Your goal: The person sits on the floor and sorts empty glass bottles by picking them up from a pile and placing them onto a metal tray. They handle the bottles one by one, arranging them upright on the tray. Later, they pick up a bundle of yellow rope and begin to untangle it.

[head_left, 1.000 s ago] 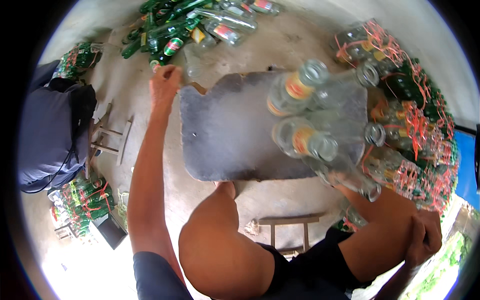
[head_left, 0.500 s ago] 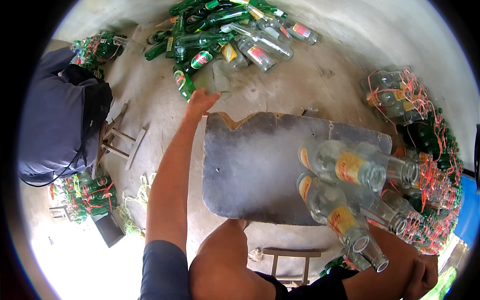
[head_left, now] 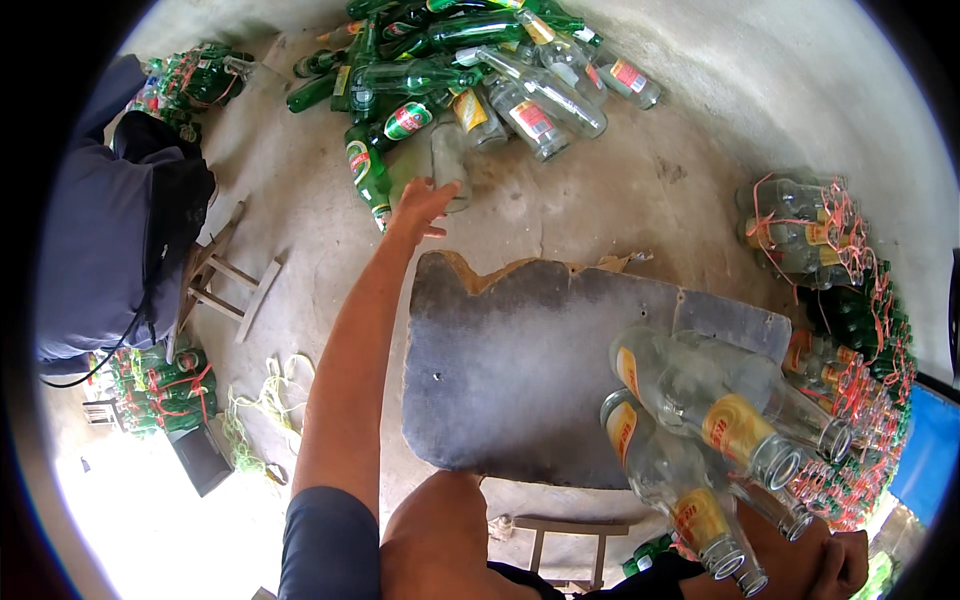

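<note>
At the near right edge, the right hand (head_left: 838, 562) is being kept low beside the necks of the clear bottles (head_left: 700, 420); whether its fingers are clenched or released cannot be told, since little of it is being shown; the clear bottles, yellow-labelled, are lying together on the right part of a grey board (head_left: 510, 380), their mouths pointing to the near right. Farther off, the left arm is being stretched away from the body along the board's left edge; the left hand (head_left: 420, 207) is being held with fingers released and spread, grasping nothing, just short of a clear glass bottle (head_left: 450, 165) lying at the near edge of a heap of green and clear bottles (head_left: 470, 70) on the concrete floor (head_left: 640, 190). On the far right, bundles of bottles tied with red string (head_left: 800, 230) are standing.
</note>
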`<action>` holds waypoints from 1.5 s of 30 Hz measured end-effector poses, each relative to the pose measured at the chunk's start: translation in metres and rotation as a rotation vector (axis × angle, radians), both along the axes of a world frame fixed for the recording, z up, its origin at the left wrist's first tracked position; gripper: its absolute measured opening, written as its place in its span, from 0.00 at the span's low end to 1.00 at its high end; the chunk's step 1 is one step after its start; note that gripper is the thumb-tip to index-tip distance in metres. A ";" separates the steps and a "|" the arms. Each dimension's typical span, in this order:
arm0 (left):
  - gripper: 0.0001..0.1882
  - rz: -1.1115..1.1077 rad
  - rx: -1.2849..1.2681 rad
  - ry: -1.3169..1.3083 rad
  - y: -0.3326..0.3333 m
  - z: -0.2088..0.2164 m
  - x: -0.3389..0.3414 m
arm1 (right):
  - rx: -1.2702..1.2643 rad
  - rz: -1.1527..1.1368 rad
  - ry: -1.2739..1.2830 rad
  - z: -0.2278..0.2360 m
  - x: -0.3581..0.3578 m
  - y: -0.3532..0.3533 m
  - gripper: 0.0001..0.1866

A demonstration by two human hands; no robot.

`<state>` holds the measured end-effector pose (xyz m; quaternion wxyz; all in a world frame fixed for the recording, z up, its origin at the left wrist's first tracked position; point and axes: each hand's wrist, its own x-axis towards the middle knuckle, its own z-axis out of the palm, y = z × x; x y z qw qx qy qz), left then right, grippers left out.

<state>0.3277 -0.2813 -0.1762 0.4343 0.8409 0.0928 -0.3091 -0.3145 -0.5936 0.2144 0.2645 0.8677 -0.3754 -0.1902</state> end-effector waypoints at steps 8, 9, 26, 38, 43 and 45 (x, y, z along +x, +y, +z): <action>0.36 -0.052 -0.077 0.059 0.010 -0.015 0.006 | -0.039 -0.008 -0.130 -0.007 0.027 0.005 0.19; 0.36 -0.053 -0.082 0.054 0.013 -0.016 0.002 | -0.024 0.028 -0.201 -0.007 0.025 0.003 0.20; 0.38 -0.493 0.143 -0.300 0.112 -0.035 -0.060 | -0.057 0.062 -0.214 -0.008 -0.010 -0.008 0.18; 0.26 -0.521 0.235 -0.260 0.146 -0.045 -0.114 | 0.000 0.020 -0.351 -0.014 -0.018 -0.006 0.18; 0.20 -0.423 0.312 -0.352 0.105 -0.023 -0.103 | 0.039 -0.021 -0.436 -0.015 -0.021 -0.004 0.19; 0.19 -0.431 0.339 -0.359 0.104 -0.034 -0.094 | 0.030 -0.013 -0.408 -0.015 -0.021 -0.002 0.18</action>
